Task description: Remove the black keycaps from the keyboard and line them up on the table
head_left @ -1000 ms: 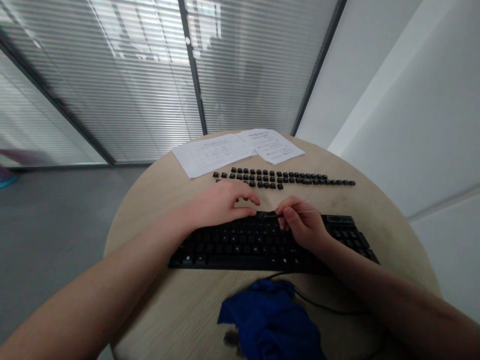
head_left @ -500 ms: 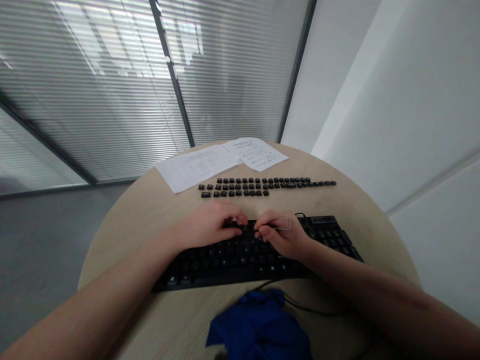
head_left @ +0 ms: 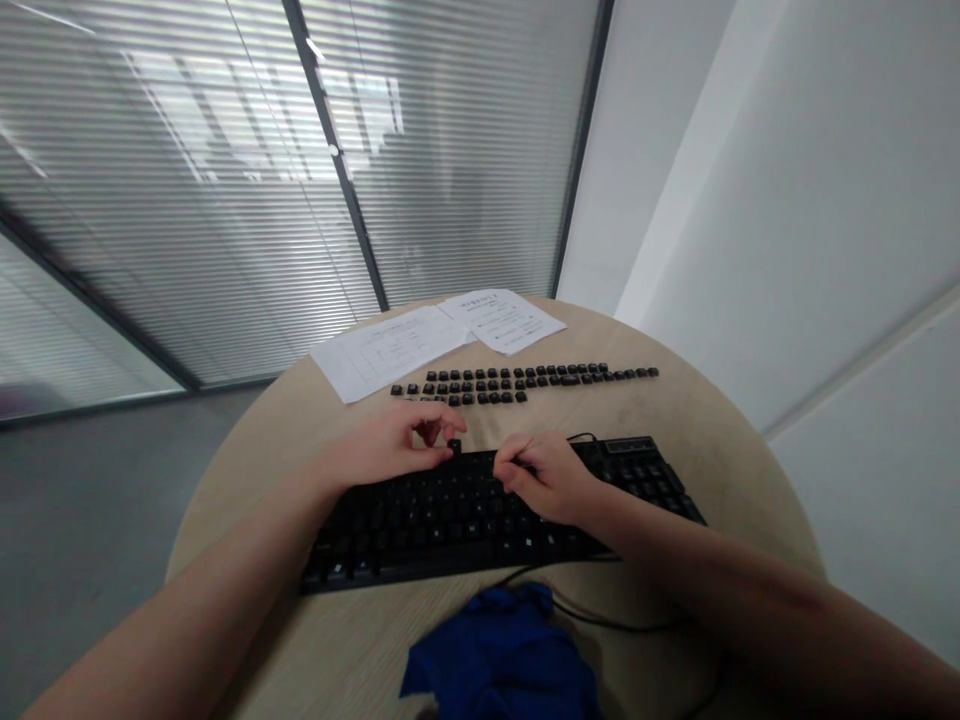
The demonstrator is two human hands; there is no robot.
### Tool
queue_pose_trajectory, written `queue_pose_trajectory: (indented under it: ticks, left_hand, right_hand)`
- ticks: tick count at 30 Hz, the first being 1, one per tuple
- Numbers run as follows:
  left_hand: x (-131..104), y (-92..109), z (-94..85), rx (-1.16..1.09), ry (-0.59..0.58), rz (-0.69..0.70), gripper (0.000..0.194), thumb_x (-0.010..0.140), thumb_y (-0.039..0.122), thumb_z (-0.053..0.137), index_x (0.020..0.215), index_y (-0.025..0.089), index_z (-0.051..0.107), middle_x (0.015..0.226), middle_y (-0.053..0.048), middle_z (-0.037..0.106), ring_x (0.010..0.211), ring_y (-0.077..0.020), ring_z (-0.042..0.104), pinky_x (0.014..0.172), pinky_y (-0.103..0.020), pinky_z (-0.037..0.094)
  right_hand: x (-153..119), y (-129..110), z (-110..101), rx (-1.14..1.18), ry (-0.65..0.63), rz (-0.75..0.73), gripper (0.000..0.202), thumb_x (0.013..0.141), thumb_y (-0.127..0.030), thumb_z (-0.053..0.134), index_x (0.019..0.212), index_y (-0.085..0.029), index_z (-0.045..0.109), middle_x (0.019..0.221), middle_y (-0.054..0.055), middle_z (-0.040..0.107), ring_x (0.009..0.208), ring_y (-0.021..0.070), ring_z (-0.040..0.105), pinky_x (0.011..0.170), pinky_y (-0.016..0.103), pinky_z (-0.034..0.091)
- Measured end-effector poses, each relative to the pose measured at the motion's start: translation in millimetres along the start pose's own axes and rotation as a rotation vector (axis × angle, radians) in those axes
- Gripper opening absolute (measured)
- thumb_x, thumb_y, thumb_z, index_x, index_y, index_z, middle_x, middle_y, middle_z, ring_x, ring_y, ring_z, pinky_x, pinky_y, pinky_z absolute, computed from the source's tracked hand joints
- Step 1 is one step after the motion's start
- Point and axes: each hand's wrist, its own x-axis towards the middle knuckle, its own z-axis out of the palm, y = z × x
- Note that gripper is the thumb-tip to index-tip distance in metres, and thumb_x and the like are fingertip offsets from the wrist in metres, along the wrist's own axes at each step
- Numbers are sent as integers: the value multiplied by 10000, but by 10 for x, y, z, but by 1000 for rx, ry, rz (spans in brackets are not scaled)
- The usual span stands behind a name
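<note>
A black keyboard (head_left: pixel 442 530) lies on the round wooden table in front of me. My left hand (head_left: pixel 386 448) is over its upper left part, thumb and fingertips closed on a small black keycap (head_left: pixel 454 447). To the right of it, my right hand (head_left: pixel 546 478) is curled above the keyboard's upper middle. The thin wire keycap puller that showed in that hand a moment earlier is mostly hidden by its fingers now. Beyond the keyboard, loose black keycaps (head_left: pixel 491 385) stand in rows; my left hand partly covers the nearest row.
Printed paper sheets (head_left: pixel 397 345) lie at the table's (head_left: pixel 720 450) far side. A crumpled blue cloth (head_left: pixel 502 655) is at the near edge, beside a black cable (head_left: pixel 622 626). Glass panels with blinds (head_left: pixel 465 180) and a white wall (head_left: pixel 840 200) stand behind.
My left hand has drawn back from the keys to the left, with a keycap in its fingers. My right hand has turned and moved slightly left; the puller's wire loop has gone from sight.
</note>
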Motion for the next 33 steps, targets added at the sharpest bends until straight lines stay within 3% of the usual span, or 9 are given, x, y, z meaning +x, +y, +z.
queue_pose_trajectory:
  ticks: [4,8,11,14,18,21,27,33]
  left_hand:
    - [14,-79,-40,65,77,-26,230,863,323,642,1045,195,702,879,-16,719,758,-157,639,703,-301,534]
    - [178,-34,-76,180,31,-40,220,863,303,635,1037,196,716,875,-15,734,728,-149,637,669,-277,516]
    - [462,75,-75,303,-59,44,234,844,243,656,1060,202,736,994,-31,759,799,-157,656,715,-277,511]
    - [834,131,19,359,-72,95,218,836,199,665,1036,203,750,979,-28,765,821,-166,668,758,-286,509]
    - [1281,43,258,426,-24,93,223,824,191,687,1035,191,759,978,-47,771,869,-202,683,797,-316,514]
    - [1487,-66,403,463,22,84,278,830,199,678,1097,174,750,972,-68,761,889,-231,677,831,-353,513]
    - [1636,-177,467,517,30,97,299,834,217,680,1122,172,742,959,-75,757,899,-246,675,848,-367,500]
    - [1671,-198,493,580,-21,130,178,845,266,682,997,221,763,945,-48,775,943,-260,668,925,-399,466]
  right_hand:
    - [4,10,27,-8,-41,-80,341,1032,-421,550,843,-186,709,734,50,748,614,165,693,599,254,489]
    - [11,9,63,-23,-101,-174,308,1020,-432,587,869,-194,711,766,36,775,645,158,711,625,251,497]
    - [21,6,88,-82,-156,-258,288,995,-445,636,863,-197,702,737,22,765,687,168,729,651,260,492]
    - [26,9,109,-130,-171,-285,285,974,-457,669,856,-200,701,715,13,758,681,166,723,640,263,475]
    - [27,13,132,-126,-163,-299,284,965,-455,675,853,-196,708,722,13,770,679,160,724,621,260,465]
    - [36,12,139,-134,-177,-287,290,966,-460,669,848,-199,712,740,16,780,701,166,736,626,258,469]
    - [61,7,140,-132,-192,-280,338,973,-505,648,839,-202,714,742,18,778,730,171,747,626,258,462]
    - [62,13,150,-152,-201,-264,342,976,-519,645,844,-210,714,741,14,772,718,169,738,620,262,454]
